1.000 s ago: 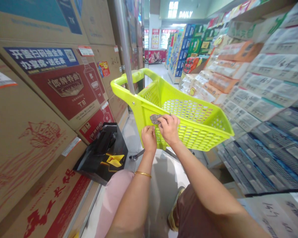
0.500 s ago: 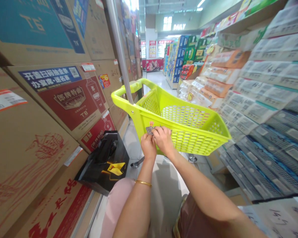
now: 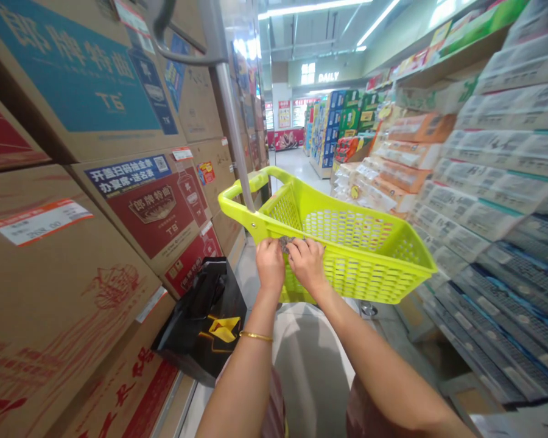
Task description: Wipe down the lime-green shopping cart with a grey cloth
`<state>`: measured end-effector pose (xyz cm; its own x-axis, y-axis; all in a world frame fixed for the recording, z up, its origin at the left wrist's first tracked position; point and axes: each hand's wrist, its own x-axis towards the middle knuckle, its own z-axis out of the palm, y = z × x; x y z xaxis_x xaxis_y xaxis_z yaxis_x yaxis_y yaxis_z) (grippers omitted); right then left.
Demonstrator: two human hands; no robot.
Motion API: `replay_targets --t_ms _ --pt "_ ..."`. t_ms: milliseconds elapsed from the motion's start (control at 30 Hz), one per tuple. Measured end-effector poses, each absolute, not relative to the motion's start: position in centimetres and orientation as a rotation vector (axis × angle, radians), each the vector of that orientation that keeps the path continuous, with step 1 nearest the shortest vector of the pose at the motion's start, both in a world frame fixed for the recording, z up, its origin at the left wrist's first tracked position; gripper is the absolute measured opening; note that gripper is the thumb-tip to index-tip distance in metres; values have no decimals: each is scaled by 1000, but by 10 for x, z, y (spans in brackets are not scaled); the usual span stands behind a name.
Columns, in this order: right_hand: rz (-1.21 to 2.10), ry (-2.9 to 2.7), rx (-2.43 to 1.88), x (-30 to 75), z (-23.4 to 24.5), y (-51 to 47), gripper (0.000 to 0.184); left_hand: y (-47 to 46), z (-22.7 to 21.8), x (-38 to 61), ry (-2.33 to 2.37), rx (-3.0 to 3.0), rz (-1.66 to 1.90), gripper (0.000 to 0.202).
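Observation:
My left hand point(image 3: 270, 266) and my right hand point(image 3: 307, 265) are side by side in front of a lime-green shopping basket cart point(image 3: 360, 267). Between their fingertips is a small, grey-brown, speckled, crumpled thing point(image 3: 285, 242); its kind is too small to make out. The fingers of both hands are curled closed on it, left hand at one end and right hand at the other. A dark bit of it seems to show past the right fingers. Whether the hands touch the basket's side cannot be told. A thin gold bangle point(image 3: 256, 336) circles my left wrist.
Stacked cartons point(image 3: 73, 292) line the left side. A black gift bag point(image 3: 201, 322) stands on the floor by them. A metal pole point(image 3: 232, 121) rises from the cart's handle end. Packs of tissue point(image 3: 493, 152) are piled at the right, and an aisle point(image 3: 292, 159) runs ahead.
My hands have drawn slightly apart, the left no longer tucked against the right, with more of the crumpled thing showing between them. The view has tilted up, so everything sits lower.

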<state>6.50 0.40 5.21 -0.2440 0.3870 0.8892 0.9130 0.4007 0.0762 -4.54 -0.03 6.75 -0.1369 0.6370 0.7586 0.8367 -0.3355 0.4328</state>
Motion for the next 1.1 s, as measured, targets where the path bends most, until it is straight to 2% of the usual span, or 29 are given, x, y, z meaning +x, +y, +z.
replay_targets --t_ms 200,433,567,733,933,1100 --pt "-781 -1991 -1147 68 38 -2 10 -2 68 -48 -1628 -1998 -1440 24" --pt "-791 -1638 -1015 66 58 5 18 2 73 -51 -1630 -2003 -1453 19" --pt "-729 -1591 -1099 64 68 9 21 3 78 -49 -1590 -2019 -1460 18" --pt "-685 -1681 -1199 62 65 9 19 4 81 -49 -1527 -1978 -1442 19" --pt "-714 -1832 -1196 65 55 3 8 3 85 -54 -1378 -1868 -1482 24" --pt "-699 -1693 -1089 66 60 7 12 7 91 -57 -1394 -1803 -1463 22"
